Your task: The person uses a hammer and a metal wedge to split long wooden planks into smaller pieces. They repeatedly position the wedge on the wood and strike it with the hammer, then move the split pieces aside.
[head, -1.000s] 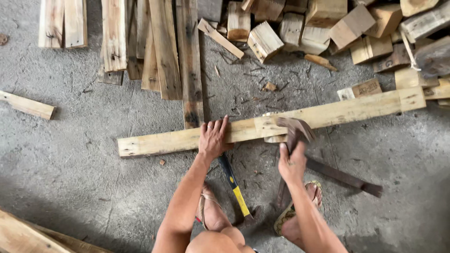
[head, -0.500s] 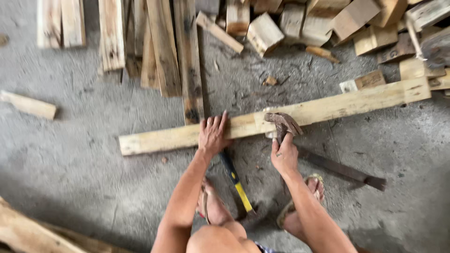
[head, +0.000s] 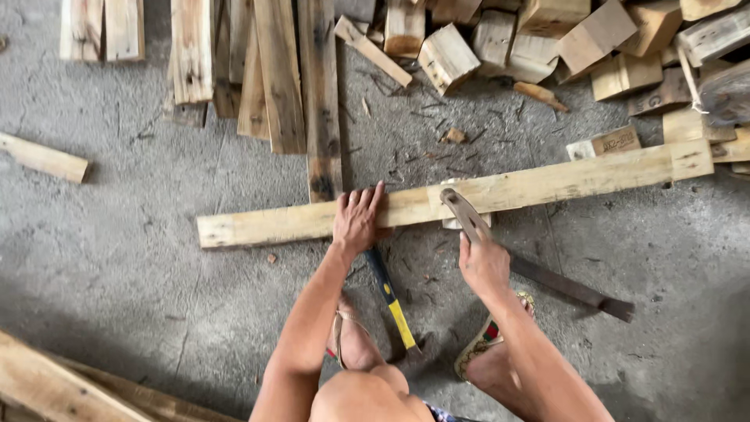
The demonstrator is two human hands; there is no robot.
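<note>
1. A long pale wooden plank (head: 547, 181) lies across the grey concrete floor (head: 117, 273), running from the left up toward the far right, just beyond the person's feet.
2. The left hand (head: 358, 220) presses flat on the plank near its middle, fingers spread and open, apparently to keep it from shifting.
3. The right hand (head: 483, 264) is closed around the handle of a curved metal pry tool (head: 461, 211). Its head rests on the plank's near edge, above a small wood block (head: 469, 222) partly hidden under the plank; what it bites on cannot be seen.
4. A hammer (head: 388, 297) with a blue and yellow handle lies on the floor between the feet, close by but unheld.
5. A long dark flat bar (head: 570, 287) lies on the floor to the right, beside the right foot.
6. Farther off, loose boards (head: 277, 70) lie side by side, one touching the plank's far edge, and a heap of cut wood blocks (head: 547, 39) crowds the far right, hemming in the plank's end.
</note>
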